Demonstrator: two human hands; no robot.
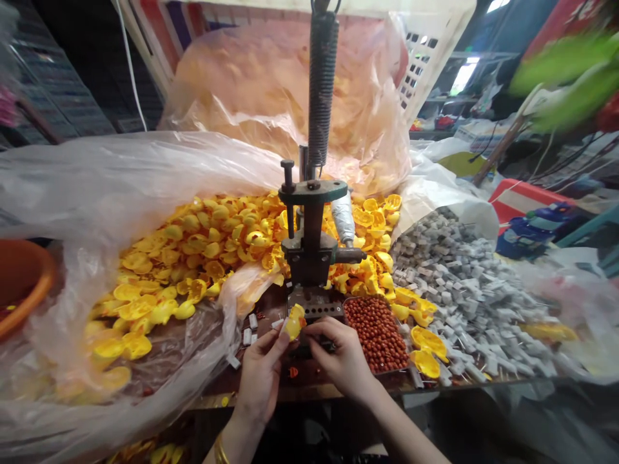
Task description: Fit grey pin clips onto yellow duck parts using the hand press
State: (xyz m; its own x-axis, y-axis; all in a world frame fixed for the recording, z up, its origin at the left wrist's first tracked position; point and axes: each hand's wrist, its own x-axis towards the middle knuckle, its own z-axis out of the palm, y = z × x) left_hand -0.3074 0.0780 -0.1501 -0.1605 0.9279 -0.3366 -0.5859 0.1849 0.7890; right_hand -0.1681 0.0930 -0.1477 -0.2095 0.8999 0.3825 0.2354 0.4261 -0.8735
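Note:
My left hand (264,367) pinches a yellow plastic piece (294,321) with an orange-red part on its right side, just in front of the base of a dark metal press (312,258). Close beside it on the right, my right hand (341,354) has its fingers curled together near the piece; whatever lies between its fingertips is too small to make out. A tray of small red-brown beads (374,332) stands right of the press base. Several small grey-white blocks (247,336) lie left of my left hand.
Yellow shells (207,232) are heaped behind and left of the press. Grey-white blocks (464,290) form a pile at right. Clear plastic sheeting (145,161) spreads over the left side, near an orange basin (46,283).

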